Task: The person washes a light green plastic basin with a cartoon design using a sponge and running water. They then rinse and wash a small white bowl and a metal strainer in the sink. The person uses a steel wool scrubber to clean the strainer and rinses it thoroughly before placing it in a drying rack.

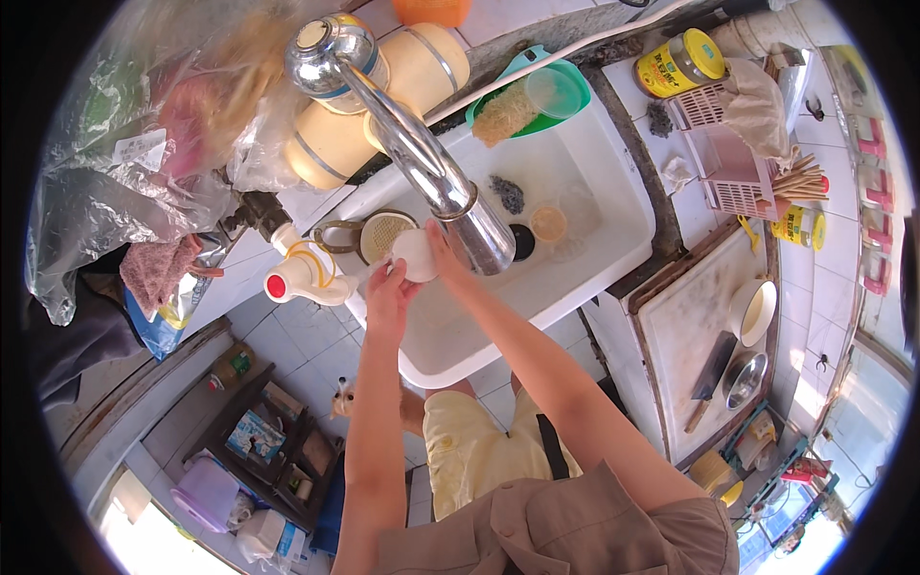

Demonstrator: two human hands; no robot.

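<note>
Both my hands are over the left side of a white ceramic sink [618, 215], below a chrome faucet [402, 154]. Between them is a small rounded white object [415, 255], perhaps a bowl or cup. My left hand [392, 291] grips its near left side with the fingertips. Flat against its right side lies my right hand [444, 251], partly behind the faucet's spout. Just beyond sits a round strainer [387, 236] with a looped handle, at the sink's left rim. Whether water is running cannot be made out.
In the sink lie a dark scouring pad [507, 194], a small round lid [548, 223] and a green basin [528, 93] holding a loofah [507, 111]. A white plastic tap [302, 280] juts near my left hand. On the right counter, a cleaver [714, 366] lies beside bowls. A dog [343, 399] stands below.
</note>
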